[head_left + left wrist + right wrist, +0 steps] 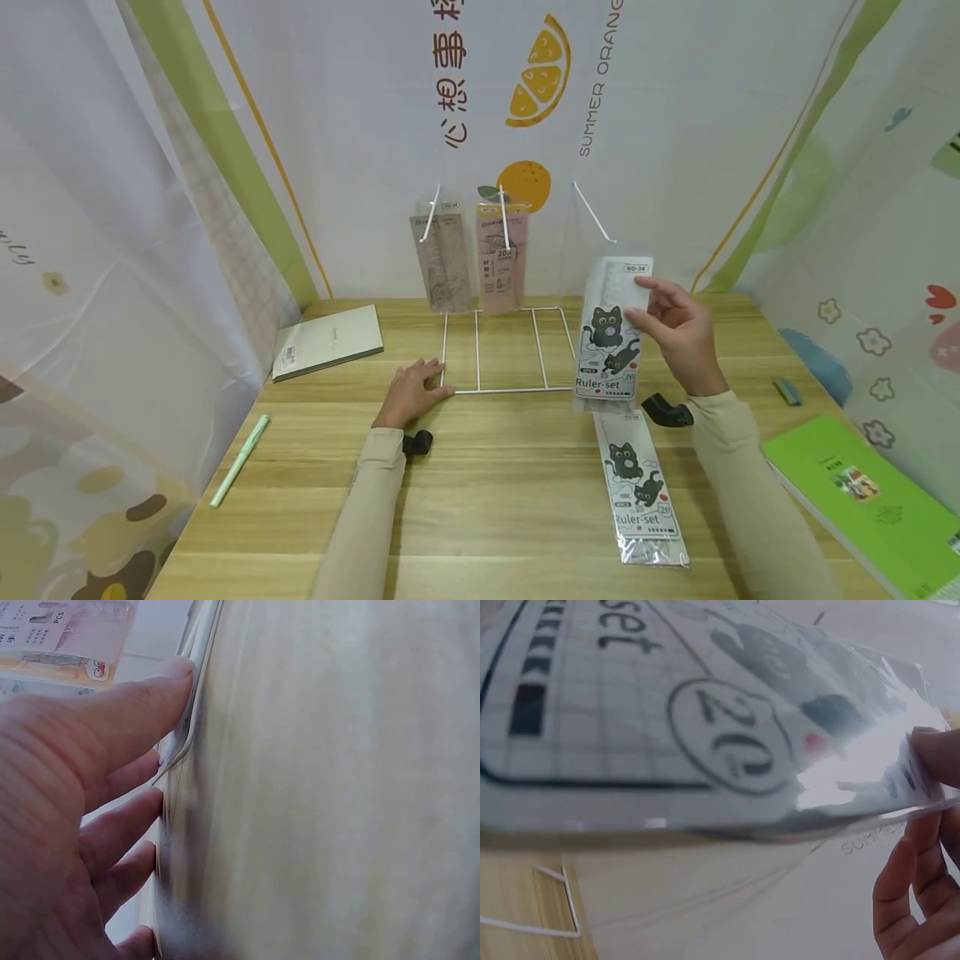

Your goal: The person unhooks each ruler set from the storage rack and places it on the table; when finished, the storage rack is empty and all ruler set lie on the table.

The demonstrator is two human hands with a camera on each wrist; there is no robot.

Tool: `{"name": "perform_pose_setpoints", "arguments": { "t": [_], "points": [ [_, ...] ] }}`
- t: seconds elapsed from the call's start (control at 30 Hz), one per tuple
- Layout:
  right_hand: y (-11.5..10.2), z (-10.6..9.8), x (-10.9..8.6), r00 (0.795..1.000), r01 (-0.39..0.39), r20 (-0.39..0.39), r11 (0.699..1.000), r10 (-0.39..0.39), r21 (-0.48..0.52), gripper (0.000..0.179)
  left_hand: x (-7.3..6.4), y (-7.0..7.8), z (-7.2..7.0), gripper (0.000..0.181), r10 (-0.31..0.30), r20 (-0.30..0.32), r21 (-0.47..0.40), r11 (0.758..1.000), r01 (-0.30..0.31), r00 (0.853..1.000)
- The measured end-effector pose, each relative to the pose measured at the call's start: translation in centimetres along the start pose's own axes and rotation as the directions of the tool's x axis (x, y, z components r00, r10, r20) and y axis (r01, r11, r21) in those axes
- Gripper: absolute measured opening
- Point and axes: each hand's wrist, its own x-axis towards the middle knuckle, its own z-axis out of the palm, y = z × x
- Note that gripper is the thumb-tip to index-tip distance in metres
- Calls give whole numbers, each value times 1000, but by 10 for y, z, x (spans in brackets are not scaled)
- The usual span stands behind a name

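Observation:
My right hand [678, 329] pinches the right edge of a packaged ruler set [609, 350] with black cats on it, thumb in front and fingers behind. In the right wrist view, the glossy ruler set [727, 735] fills the upper part. Its top overlaps the tip of the right hook [595, 212] of a white wire rack [510, 390]. My left hand [411, 392] rests at the rack base's front left corner, fingers spread and thumb against the wire [196, 690]. A grey package [442, 262] hangs from the left hook, a pink package [501, 262] from the middle one.
A second ruler set [637, 483] lies on the table below the held one. At the left are a notebook [330, 342] and a pale green pen [240, 461]. A green book [870, 500] and a small eraser-like block [787, 391] lie at the right. A printed curtain [360, 125] stands behind.

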Motion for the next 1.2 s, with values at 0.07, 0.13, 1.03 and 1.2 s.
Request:
{"name": "perform_pose_setpoints", "arguments": {
  "t": [0.07, 0.13, 1.03, 1.2],
  "points": [
    [-6, 1, -5, 1000, -11, 2, 1000, 11, 28, 45, 0, 0, 1, 59, 0, 1, -5, 1000, 0, 1000],
    [-11, 4, -10, 999, -37, 0, 998, 37, 48, 45, 0, -1, 1, 60, 0, -2, -15, 1000, 0, 1000],
    [39, 31, -102, 656, -685, 140, 663, 741, -301, 53, 0, 3, -1, 59, 4, -13, 2, 1000, -4, 1000],
    [42, 36, -107, 638, -682, 116, 628, 761, -375, 49, 0, 3, 0, 60, -1, -16, 7, 1000, 1, 1000]
  ]
}}
